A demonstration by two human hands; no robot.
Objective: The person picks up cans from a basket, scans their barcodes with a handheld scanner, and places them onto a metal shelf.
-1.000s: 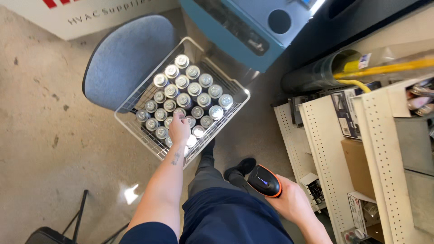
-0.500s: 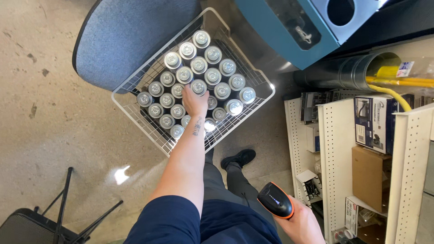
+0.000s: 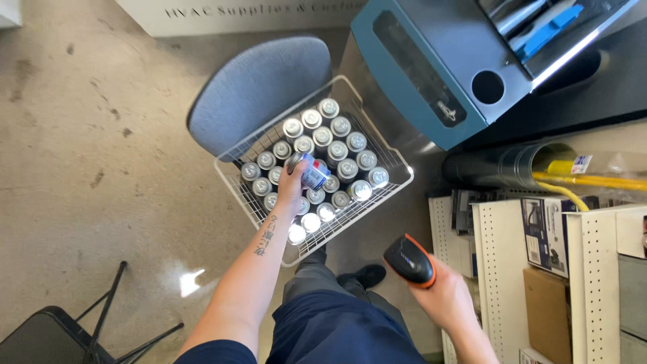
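Note:
A white wire basket [image 3: 397, 185] rests on a blue-grey chair seat [image 3: 259, 87] and is packed with several upright silver-topped cans [image 3: 340, 145]. My left hand [image 3: 291, 185] reaches into the basket and grips one can [image 3: 309, 170], which is tilted on its side above the others, showing a blue and red label. My right hand [image 3: 448, 296] is lower, near my leg, and holds a black and orange handheld scanner [image 3: 409, 259] pointing up and left toward the basket.
A teal and grey machine [image 3: 438, 74] stands just behind the basket. White pegboard shelving [image 3: 502, 269] with boxed goods and a black duct with yellow cable [image 3: 512, 165] fill the right. A black folding frame [image 3: 74, 330] sits at lower left on concrete floor.
My left hand has closed on one can and lifted it out, tilting it sideways. My right hand with the scanner has risen higher into view.

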